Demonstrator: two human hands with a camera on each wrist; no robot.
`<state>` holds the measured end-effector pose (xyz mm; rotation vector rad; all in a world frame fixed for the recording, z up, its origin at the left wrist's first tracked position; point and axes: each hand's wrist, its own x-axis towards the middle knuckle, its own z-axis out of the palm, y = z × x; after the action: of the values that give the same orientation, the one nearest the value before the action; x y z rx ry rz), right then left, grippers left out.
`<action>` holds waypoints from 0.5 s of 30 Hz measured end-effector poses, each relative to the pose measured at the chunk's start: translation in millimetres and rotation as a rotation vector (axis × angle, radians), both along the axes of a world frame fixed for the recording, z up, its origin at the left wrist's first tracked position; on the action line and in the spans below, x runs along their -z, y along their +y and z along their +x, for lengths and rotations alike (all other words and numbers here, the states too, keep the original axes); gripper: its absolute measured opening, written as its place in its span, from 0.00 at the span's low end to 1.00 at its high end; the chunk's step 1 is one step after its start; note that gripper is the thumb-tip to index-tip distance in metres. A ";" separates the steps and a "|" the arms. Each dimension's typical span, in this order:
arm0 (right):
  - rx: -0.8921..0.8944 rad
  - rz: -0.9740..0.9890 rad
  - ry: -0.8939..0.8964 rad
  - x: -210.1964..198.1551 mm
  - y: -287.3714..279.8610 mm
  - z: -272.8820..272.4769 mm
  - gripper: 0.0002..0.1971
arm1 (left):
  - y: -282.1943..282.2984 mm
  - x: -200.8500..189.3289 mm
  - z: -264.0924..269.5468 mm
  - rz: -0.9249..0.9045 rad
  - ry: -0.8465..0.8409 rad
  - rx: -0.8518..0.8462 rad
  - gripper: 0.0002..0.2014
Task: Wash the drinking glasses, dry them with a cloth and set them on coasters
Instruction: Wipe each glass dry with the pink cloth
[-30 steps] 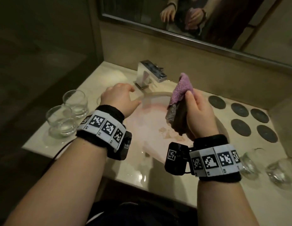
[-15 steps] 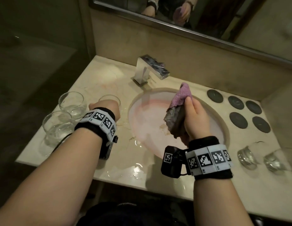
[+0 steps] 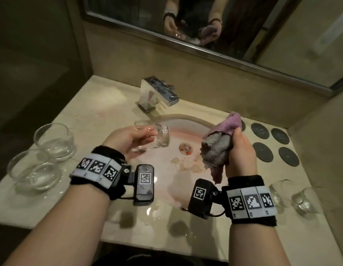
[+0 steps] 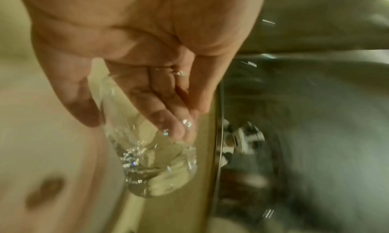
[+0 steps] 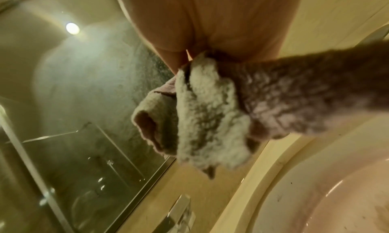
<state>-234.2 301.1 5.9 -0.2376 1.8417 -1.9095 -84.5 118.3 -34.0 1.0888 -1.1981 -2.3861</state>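
Fingers [image 4: 168, 120] of left hand [image 3: 128, 140] wrapped around clear drinking glass [image 3: 159, 138], thumb on opposite wall; glass tipped on its side, thick base toward the faucet [image 3: 157, 94], held above the left part of the pale pink basin [image 3: 186, 181]. Fingers of right hand [image 3: 240, 150] clenched on bunched cloth [image 3: 219, 143], over the basin's right part. Cloth fluffy terry, grey in the middle, pink at the upper fold. Two wide glass bowls [image 3: 53, 142] upright on the marble counter [image 3: 101, 104] at left; two glasses [image 3: 292, 198] lying at right; flat dark round coasters [image 3: 274, 144] at rear right, bare. Left wrist view: droplets inside the glass [image 4: 151, 153], heavy rounded base, blurred. Right wrist view: cloth pile [image 5: 210, 111] in close detail, basin rim [image 5: 273, 161] beneath. Head view only: mirror [image 3: 205, 25].
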 end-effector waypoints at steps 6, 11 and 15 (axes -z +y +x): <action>0.134 -0.130 -0.181 -0.7 30.5 -40.3 0.22 | 47.3 11.3 -44.0 0.693 0.403 -0.135 0.07; 0.168 -0.251 -0.172 -2.0 45.3 -59.9 0.26 | 66.8 13.3 -71.8 0.655 0.356 -0.048 0.08; -0.095 -0.237 -0.094 -14.0 33.2 -59.6 0.19 | 81.6 9.9 -84.0 0.609 0.311 0.016 0.10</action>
<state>-293.8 334.3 19.9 -0.3010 1.5169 -2.0346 -168.6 200.0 -43.9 0.7933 -0.3819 -2.8787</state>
